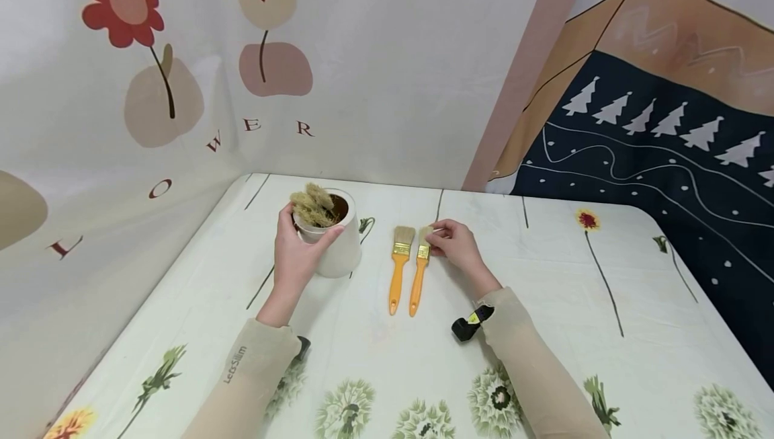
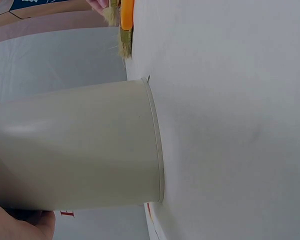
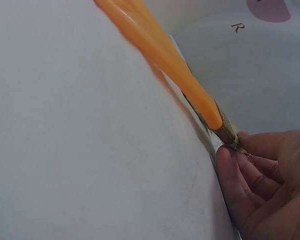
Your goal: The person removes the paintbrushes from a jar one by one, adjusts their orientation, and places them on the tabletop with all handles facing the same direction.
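My left hand (image 1: pixel 295 252) grips a white, tapered pot (image 1: pixel 340 251) near its rim, thumb on the near side and fingers round the left. The pot stands on the table; shaggy beige tufts (image 1: pixel 312 205) stick out of its brown inside, and what lies below them is hidden. In the left wrist view the pot's smooth side (image 2: pixel 80 150) fills much of the picture. My right hand (image 1: pixel 457 243) pinches the bristles of the narrower paintbrush (image 1: pixel 418 277), which has an orange handle (image 3: pixel 160 55). Just left of it lies a wider paintbrush (image 1: pixel 396 271), handle toward me.
A white tablecloth (image 1: pixel 544 277) printed with flowers covers the table. Behind it hangs a pale cloth (image 1: pixel 387 89) with flower prints, and at the right a dark cloth (image 1: pixel 641 150) with printed trees. Both wrists carry black straps.
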The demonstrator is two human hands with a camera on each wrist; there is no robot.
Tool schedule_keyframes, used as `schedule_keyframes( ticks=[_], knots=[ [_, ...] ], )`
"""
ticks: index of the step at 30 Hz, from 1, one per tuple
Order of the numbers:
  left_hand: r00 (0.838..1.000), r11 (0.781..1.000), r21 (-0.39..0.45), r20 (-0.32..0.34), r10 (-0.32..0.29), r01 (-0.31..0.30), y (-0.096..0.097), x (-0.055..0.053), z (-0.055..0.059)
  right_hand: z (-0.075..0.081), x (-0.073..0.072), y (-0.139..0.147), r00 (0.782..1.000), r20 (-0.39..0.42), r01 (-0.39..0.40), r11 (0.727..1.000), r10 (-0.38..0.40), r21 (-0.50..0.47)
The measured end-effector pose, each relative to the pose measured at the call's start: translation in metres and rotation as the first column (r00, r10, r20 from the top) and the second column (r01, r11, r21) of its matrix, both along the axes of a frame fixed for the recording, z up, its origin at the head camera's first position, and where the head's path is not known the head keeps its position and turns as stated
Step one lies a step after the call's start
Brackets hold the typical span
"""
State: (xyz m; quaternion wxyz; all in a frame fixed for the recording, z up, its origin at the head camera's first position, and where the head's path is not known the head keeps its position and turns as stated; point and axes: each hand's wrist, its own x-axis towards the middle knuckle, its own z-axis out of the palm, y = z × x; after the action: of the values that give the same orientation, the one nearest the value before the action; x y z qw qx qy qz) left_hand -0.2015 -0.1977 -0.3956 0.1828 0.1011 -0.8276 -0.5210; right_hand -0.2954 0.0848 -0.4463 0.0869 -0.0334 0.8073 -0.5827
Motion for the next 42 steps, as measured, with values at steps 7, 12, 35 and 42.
schedule_keyframes(
  ticks=[7,12,35,42],
  knots=[
    [1.000,1.000,0.007,-0.001,-0.001,0.001,0.0002,0.0000,0.0005,-0.0026,-0.0018,-0.0022,0.999,-0.042,0.000,0.997,0.003,0.077],
    [1.000,1.000,0.011,0.002,-0.003,0.003,0.0001,0.0008,0.0012,-0.0028,-0.0015,-0.0045,0.998,-0.056,0.004,0.992,0.003,0.123],
    [1.000,1.000,0.010,0.005,-0.005,0.005,0.0001,0.0004,0.0001,-0.0016,-0.0034,-0.0027,0.999,-0.035,0.007,0.992,-0.003,0.127],
    [1.000,1.000,0.007,0.006,-0.003,0.003,-0.0001,-0.0006,-0.0003,-0.0024,-0.0056,-0.0013,1.000,0.009,0.003,0.994,-0.004,0.107]
  ],
)
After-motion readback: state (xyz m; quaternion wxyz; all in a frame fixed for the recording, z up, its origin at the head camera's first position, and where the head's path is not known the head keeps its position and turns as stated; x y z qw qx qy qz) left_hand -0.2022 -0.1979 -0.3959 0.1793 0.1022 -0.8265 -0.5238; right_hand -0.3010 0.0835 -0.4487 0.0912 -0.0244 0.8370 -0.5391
